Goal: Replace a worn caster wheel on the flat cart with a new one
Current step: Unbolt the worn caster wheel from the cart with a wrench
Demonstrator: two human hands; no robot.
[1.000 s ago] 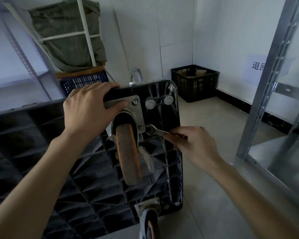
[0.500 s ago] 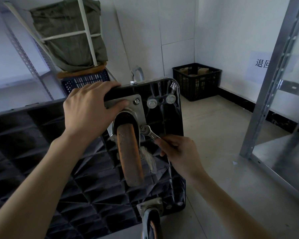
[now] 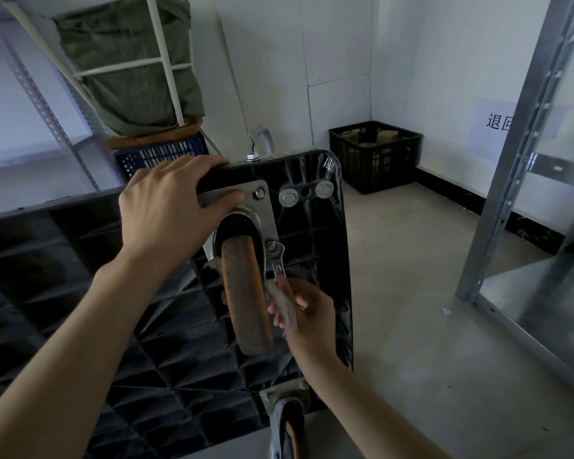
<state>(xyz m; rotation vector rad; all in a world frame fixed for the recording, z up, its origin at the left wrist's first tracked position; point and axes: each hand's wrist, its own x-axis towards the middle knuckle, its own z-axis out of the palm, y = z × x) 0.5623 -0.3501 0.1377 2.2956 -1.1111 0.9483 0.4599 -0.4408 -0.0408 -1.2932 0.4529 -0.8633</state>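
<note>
The black plastic flat cart stands on its side, ribbed underside facing me. A worn orange caster wheel hangs from a silver mounting plate near the cart's top corner. My left hand grips the cart's top edge, thumb pressing on the plate. My right hand holds a small silver wrench, its jaw seated on the plate's lower right bolt. The wrench handle points down toward my palm. A second caster sits at the cart's lower corner.
A black crate stands in the far corner. Metal shelving uprights rise at right, with a low shelf beside them. At back left, a blue crate carries a green sack behind a white frame. Grey floor lies to the right.
My right hand swung the wrench handle down and left, from pointing right to pointing nearly straight down, jaw staying on the lower right bolt. My left hand stayed put.
</note>
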